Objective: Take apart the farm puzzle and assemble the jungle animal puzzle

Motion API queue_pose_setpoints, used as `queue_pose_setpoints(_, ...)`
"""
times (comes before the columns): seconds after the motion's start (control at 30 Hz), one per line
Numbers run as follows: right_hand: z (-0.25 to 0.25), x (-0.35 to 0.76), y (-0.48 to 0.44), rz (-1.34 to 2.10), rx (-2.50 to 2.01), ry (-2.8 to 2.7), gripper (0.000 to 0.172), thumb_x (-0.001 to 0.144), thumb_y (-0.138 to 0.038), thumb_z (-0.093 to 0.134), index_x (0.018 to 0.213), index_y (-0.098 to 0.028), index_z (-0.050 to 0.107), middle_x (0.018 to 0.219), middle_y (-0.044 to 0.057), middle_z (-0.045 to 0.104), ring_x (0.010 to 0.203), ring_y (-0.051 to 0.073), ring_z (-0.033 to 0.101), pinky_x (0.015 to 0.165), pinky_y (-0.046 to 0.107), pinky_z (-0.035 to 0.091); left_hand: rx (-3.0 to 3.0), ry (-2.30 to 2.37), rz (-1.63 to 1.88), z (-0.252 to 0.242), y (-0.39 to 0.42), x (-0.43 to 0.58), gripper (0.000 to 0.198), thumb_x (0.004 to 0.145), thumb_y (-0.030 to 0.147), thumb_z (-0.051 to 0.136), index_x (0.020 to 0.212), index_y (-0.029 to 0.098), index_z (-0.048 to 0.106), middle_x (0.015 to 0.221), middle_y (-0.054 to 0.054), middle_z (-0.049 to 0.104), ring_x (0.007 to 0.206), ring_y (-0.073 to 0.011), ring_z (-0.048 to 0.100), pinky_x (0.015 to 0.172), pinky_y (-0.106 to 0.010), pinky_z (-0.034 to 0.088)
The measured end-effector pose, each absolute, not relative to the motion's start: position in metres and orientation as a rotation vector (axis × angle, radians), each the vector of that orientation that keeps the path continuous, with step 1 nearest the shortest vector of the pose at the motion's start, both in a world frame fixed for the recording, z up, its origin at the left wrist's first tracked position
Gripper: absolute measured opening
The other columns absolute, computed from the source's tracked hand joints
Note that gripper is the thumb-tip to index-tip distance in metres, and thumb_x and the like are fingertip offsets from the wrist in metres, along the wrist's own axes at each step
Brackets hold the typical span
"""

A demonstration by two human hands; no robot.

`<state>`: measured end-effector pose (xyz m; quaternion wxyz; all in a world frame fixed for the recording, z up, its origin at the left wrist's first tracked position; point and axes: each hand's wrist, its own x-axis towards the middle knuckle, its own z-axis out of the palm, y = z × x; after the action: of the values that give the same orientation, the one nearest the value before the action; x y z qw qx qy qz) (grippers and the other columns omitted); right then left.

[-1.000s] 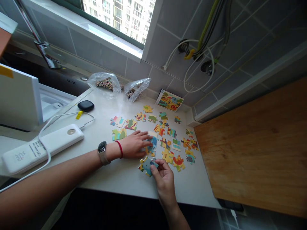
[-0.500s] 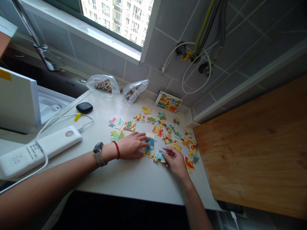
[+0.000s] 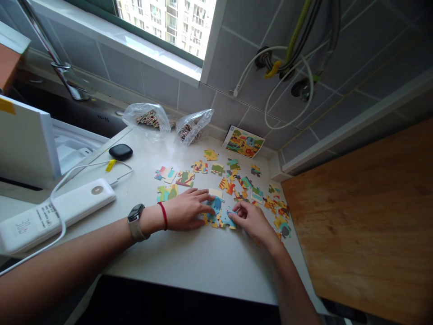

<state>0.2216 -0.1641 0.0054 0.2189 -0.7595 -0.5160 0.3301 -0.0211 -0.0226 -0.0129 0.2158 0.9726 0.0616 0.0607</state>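
Observation:
My left hand lies flat with spread fingers, its fingertips on a joined blue-and-yellow section of jigsaw pieces. Between thumb and fingers, my right hand pinches a light blue jigsaw piece. That piece sits against the right side of the joined section; whether the edges interlock I cannot tell. Above and right of my hands lie several loose pieces, among them an orange-striped one and a green one. My right hand hides part of the pieces beneath it.
A picture card leans on the tiled wall. Two clear plastic bags of pieces stand near the back. On the left are a white power bank with its cable, a black rounded case and the sink. A wooden board borders the right.
My right hand has brought the light blue piece closer to the joined section. My left hand stays on that section. The whole view has shifted slightly.

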Motion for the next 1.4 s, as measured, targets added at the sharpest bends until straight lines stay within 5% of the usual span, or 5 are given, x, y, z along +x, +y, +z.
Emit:
queue_pose_setpoints(0.43,0.005,0.237,-0.15,1.122,-1.909,-1.443,0.018,0.077,-0.035,0.08,0.079,-0.02,0.07,0.058,-0.004,0.058,0.052,0.012,0.049,0.048,0.023,0.033,2.668,0.177,0.156,-0.01,-0.023,-0.023,0.043,0.089,0.026,0.073,0.131,0.032,0.069,0.154,-0.009,0.054,0.144,-0.0418,0.047,0.117,-0.062,0.041)
queue_pose_setpoints(0.67,0.001,0.243,-0.155,1.282,-1.763,-1.294,0.048,0.075,-0.038,0.085,0.119,-0.019,0.075,0.061,-0.005,0.057,0.054,0.013,0.049,0.051,0.024,0.035,2.683,0.175,0.101,-0.006,-0.023,-0.023,0.044,0.091,0.026,0.07,0.134,0.033,0.066,0.157,-0.008,0.05,0.146,-0.0407,0.044,0.117,-0.061,0.041)
queue_pose_setpoints(0.9,0.008,0.243,-0.155,1.375,-1.669,-1.254,0.032,0.079,-0.05,0.081,0.085,-0.019,0.076,0.063,-0.002,0.062,0.055,0.012,0.051,0.05,0.023,0.036,2.699,0.152,0.08,-0.004,-0.021,-0.023,0.043,0.093,0.025,0.068,0.135,0.032,0.065,0.158,-0.008,0.05,0.146,-0.0401,0.043,0.116,-0.061,0.042)
queue_pose_setpoints(1.2,0.009,0.24,-0.153,1.03,-1.621,-1.55,0.019,0.087,-0.038,0.073,0.099,-0.028,0.083,0.104,0.005,0.078,0.097,0.025,0.069,0.088,0.038,0.053,2.675,0.152,0.124,-0.008,-0.021,-0.024,0.043,0.092,0.027,0.069,0.135,0.032,0.065,0.157,-0.009,0.051,0.146,-0.0403,0.045,0.116,-0.059,0.042)
queue_pose_setpoints(1.4,-0.001,0.227,-0.15,0.852,-1.656,-1.687,0.012,0.089,-0.029,0.073,0.098,-0.026,0.081,0.092,0.004,0.077,0.086,0.021,0.068,0.081,0.034,0.052,2.674,0.156,0.137,-0.009,-0.021,-0.024,0.043,0.092,0.028,0.069,0.135,0.033,0.065,0.156,-0.008,0.051,0.146,-0.04,0.045,0.117,-0.059,0.041)
